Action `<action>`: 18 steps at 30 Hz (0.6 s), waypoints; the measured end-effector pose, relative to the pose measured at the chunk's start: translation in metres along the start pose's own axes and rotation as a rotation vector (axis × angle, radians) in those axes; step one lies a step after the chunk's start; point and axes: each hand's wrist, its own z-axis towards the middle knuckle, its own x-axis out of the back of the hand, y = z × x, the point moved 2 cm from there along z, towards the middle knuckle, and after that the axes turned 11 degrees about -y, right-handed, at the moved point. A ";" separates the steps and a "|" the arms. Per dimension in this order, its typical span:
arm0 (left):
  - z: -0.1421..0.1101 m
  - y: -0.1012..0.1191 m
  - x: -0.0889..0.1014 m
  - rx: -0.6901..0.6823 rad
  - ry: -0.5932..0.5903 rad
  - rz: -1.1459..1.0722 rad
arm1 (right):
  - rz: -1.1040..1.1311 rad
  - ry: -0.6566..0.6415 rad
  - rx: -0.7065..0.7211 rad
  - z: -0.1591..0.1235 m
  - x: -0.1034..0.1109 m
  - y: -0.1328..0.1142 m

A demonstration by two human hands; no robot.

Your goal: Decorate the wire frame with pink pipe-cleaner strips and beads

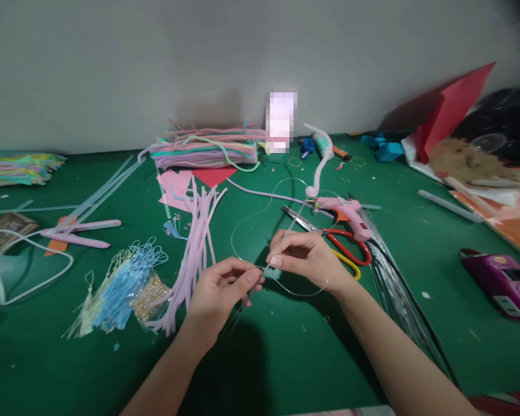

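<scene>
Place: a craft work table [303, 358] (indoors, against a plain wall [112, 63])
Beyond left hand [229, 283]: bundled pipe cleaners [208, 147]
Beside right hand [307, 260]: scissors [351, 242], pink glue gun [344, 211]

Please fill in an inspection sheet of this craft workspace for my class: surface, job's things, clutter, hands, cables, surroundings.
Surface: green tabletop, small scraps scattered on it.
Job's things: thin wire, its far end meeting a curled pale pink stem; whether they are joined is unclear.
Clutter: glue gun and scissors beyond the right hand; pink stems, blue tassels and a bag of gold-coloured pieces on the left.
Hands: left hand and right hand pinch the wire, close together.
Cables: black cable runs from the glue gun beside silvery wires; plug not visible.
Surroundings: grey wall behind; no other people seen.
</scene>
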 end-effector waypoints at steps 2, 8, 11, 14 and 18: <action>0.001 -0.001 0.001 0.013 0.008 -0.025 | 0.001 0.011 -0.005 0.000 0.000 -0.001; -0.004 0.012 0.030 -0.086 0.134 -0.192 | 0.044 0.068 0.004 -0.003 0.006 -0.003; -0.018 0.037 0.059 -0.323 0.375 -0.354 | 0.072 0.076 0.011 -0.004 0.010 -0.004; -0.033 0.052 0.079 -0.413 0.560 -0.318 | 0.083 0.065 0.024 -0.004 0.011 -0.004; -0.032 0.039 0.075 -0.184 0.322 0.195 | 0.076 0.037 0.045 -0.005 0.009 -0.005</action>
